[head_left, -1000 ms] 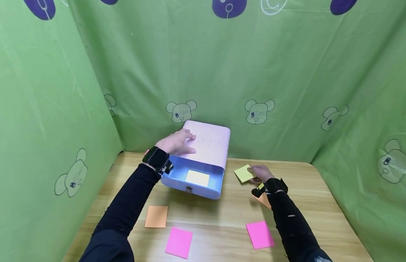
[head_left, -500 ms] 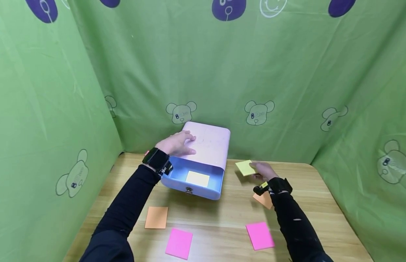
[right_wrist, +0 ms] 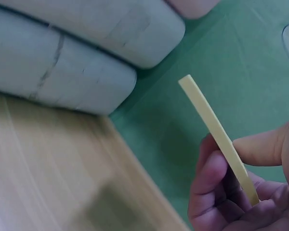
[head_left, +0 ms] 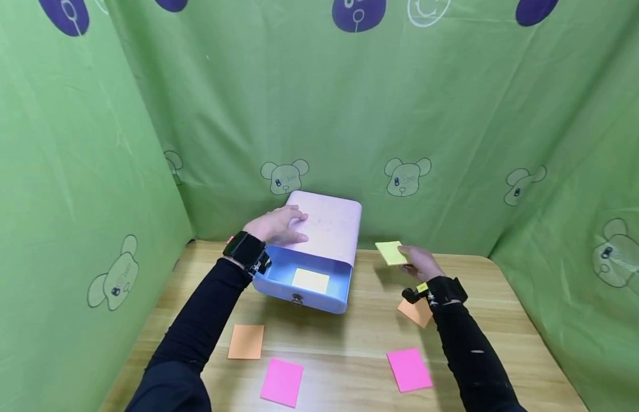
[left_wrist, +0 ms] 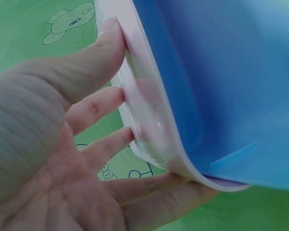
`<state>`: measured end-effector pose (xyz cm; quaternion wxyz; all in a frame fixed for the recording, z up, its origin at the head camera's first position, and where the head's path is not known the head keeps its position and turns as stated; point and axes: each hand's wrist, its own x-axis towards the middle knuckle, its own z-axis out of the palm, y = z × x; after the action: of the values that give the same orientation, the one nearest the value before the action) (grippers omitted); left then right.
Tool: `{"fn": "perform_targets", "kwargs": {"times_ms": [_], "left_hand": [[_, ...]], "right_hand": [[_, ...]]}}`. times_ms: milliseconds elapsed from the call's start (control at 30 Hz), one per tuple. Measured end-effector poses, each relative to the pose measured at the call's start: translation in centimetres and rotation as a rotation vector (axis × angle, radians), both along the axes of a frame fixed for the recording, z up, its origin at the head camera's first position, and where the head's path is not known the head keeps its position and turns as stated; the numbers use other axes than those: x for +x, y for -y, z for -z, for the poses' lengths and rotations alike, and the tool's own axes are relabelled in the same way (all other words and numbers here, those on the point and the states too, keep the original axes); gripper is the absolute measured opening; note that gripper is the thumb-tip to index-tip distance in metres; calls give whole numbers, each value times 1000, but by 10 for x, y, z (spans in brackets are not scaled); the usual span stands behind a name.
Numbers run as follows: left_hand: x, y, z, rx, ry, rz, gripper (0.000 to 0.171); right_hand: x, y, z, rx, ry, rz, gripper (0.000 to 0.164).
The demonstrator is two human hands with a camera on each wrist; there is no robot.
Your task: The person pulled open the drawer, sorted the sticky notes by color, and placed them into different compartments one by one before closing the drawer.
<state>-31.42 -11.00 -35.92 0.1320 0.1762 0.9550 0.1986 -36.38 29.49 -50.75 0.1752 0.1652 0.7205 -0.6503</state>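
My left hand rests on the left part of the pink top of a drawer box, thumb and fingers spread. The left wrist view shows its fingertips touching the pink shell beside the blue interior. The blue drawer is pulled out at the front, with a pale yellow sticky note pad lying in it. My right hand pinches another yellow sticky note pad between thumb and fingers, right of the box. The right wrist view shows that pad edge-on, raised over the table.
Orange sticky note pads lie on the wooden table, one front left and one below the right wrist. Pink pads lie near the front, left and right. Green curtains surround the table.
My right hand has lifted the yellow sticky note pad and moved it slightly back and right, uncovering more of the orange pad. My left hand and the drawer box stay in place.
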Motion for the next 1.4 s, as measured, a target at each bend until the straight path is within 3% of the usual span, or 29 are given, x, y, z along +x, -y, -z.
{"fn": "perform_targets", "kwargs": {"times_ms": [267,533,767,1133,1400], "left_hand": [[1,0,-2,-8,9,-2,67],[1,-1,-1,17,27,-14,68],[-2,0,-2,17,28,-10,68],[-1,1,-3,9,28,-1,68],[-3,0,-1,8,24,-9,67]], "right_hand": [[5,12,-30,-158,-72,14,31],[14,36,-63,-177,-135,-19,60],[23,57,-92,-255,-206,-57,51],[40,91,-124,-238,-242,-167,30],[52,113,-135,-153,-264,-248,29]]}}
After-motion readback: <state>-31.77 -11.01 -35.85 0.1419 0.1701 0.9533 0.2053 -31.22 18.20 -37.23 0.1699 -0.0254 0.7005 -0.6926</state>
